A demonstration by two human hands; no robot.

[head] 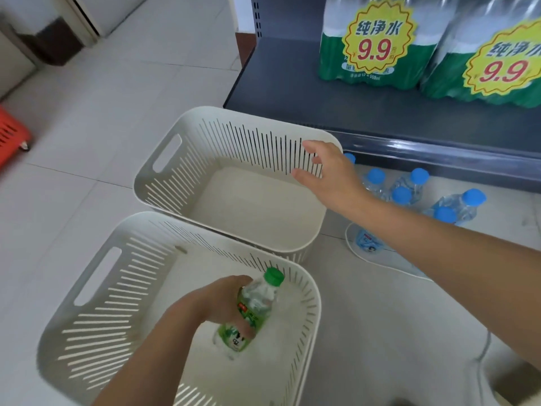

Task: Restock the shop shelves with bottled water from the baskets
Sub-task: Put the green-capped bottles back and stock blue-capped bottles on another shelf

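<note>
On the tiled floor [87, 118] in front of me stand two pale slotted baskets, one behind the other and nearly touching. My left hand [222, 300] reaches down into the near basket [96, 326] and is wrapped around a green-capped bottle [251, 312] with a green label, fingers curled round its middle; the bottle leans with its cap pointing up and away from me, its base low inside the basket. I see nothing else in that basket. My right hand [328, 168] stretches over the far basket [164, 177], fingers loosely spread, fingertips at its far right corner by the rim; whether they touch the slotted wall I cannot tell, and the hand holds nothing. The far basket shows only its bare bottom.

To the right of the far basket, under the dark shelf [292, 89], a cluster of blue-capped bottles [409, 186] stands upright on the floor, partly hidden by my right forearm. On the shelf above sit two shrink-wrapped packs of water [371, 39] with green bands and yellow price stickers reading 9.9. A white cable [380, 260] loops across the floor near the bottles. At the left edge, well apart from the baskets, part of a red basket [11, 136] on small wheels shows.
</note>
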